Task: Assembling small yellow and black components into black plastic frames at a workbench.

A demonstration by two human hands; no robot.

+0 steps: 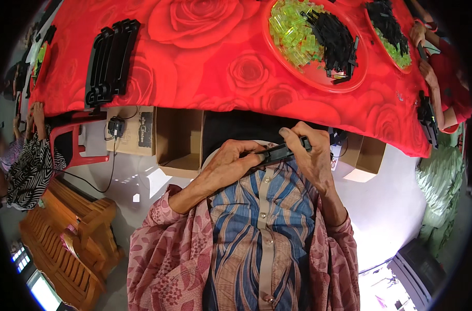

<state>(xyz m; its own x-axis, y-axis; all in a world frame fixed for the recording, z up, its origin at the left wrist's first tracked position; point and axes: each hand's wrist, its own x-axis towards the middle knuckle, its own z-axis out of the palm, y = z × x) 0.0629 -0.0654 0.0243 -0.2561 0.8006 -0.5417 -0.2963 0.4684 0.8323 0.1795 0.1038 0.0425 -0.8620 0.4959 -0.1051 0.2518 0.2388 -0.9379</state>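
Both my hands hold one long black plastic part [275, 153] just below the table's front edge, close to my chest. My left hand [226, 165] grips its left end from underneath. My right hand [309, 153] is closed over its right end, with the thumb on top. Straight ahead on the red rose-patterned tablecloth [205, 62] stands a red round tray [319, 78] heaped with yellow-green clear pieces [293, 31] and small black pieces [332, 39].
A stack of long black parts [110, 59] lies at the table's left. A second red tray [394, 31] sits far right, where another person's hands [425, 57] work. Open cardboard boxes [179, 142] stand under the table. A person in a striped top [31, 166] sits left, beside a wooden bench [70, 238].
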